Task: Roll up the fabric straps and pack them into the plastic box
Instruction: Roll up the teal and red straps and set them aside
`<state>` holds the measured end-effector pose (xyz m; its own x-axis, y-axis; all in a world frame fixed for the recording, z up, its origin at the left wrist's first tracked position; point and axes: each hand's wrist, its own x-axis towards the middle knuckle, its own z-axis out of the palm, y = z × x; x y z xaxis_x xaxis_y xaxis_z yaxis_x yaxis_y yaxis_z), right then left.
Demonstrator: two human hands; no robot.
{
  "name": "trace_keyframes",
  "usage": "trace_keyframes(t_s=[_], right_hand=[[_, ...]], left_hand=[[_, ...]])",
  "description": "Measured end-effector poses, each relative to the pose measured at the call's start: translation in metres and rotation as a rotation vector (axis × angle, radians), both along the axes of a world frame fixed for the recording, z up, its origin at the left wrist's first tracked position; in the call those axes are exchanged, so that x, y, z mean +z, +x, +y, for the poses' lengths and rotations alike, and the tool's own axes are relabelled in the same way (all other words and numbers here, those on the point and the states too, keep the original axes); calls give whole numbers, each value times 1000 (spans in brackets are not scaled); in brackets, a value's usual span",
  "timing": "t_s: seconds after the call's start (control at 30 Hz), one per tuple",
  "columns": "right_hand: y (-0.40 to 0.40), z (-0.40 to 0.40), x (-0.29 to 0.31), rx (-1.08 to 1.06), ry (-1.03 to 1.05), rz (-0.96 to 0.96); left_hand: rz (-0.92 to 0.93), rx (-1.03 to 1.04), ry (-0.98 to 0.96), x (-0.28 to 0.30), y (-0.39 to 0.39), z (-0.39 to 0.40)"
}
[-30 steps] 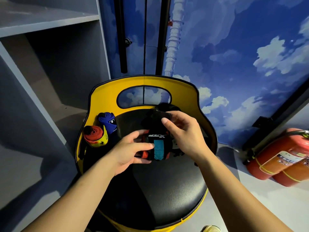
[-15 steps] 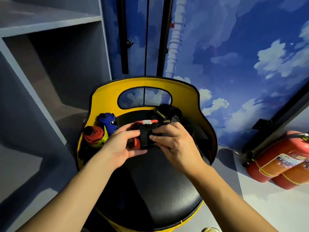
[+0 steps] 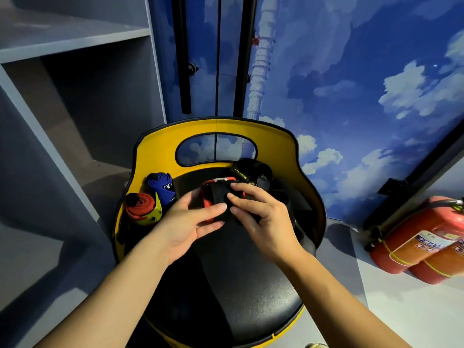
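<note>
Single head-worn view, wide-angle, edges bowed. Looks forward and steeply down onto the black seat of a yellow-backed chair, close in. Both forearms enter from the bottom edge toward the seat. Grey shelving left of the chair, cloud-painted wall behind it, red extinguishers to its right.

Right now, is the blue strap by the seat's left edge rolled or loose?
Rolled. The blue strap shows spiral layers at its upper end and stands as a tight cylinder against the yellow seat back, beside the red roll.
</note>
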<state>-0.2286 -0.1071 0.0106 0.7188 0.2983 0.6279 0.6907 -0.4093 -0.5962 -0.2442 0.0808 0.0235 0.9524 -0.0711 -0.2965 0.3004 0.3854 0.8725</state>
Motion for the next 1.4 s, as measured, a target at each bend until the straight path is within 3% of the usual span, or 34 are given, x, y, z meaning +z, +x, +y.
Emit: trace_keyframes(t_s=[0.17,0.27,0.4,0.7,0.87,1.0,1.23,1.4], right_hand=[[-2,-2,14,27,289,331],[0,-2,15,-53,334,463],[-2,-5,18,171,446,869],[-1,-3,10,179,469,725],[-1,-4,16,149,451,776],[-1,-4,20,172,463,956],[2,-2,15,159,499,901],[-1,2,11,165,481,903]], left_hand=[[-74,41,64,-1,1,-3],[-85,13,80,-1,0,-7],[-84,6,75,-1,-1,-7],[-118,-8,94,-2,-2,-6],[-140,-13,98,-2,-1,-4],[-178,-43,142,-4,0,-4],[-148,-186,107,-1,-2,-2],[-102,-6,133,-2,0,-9]])
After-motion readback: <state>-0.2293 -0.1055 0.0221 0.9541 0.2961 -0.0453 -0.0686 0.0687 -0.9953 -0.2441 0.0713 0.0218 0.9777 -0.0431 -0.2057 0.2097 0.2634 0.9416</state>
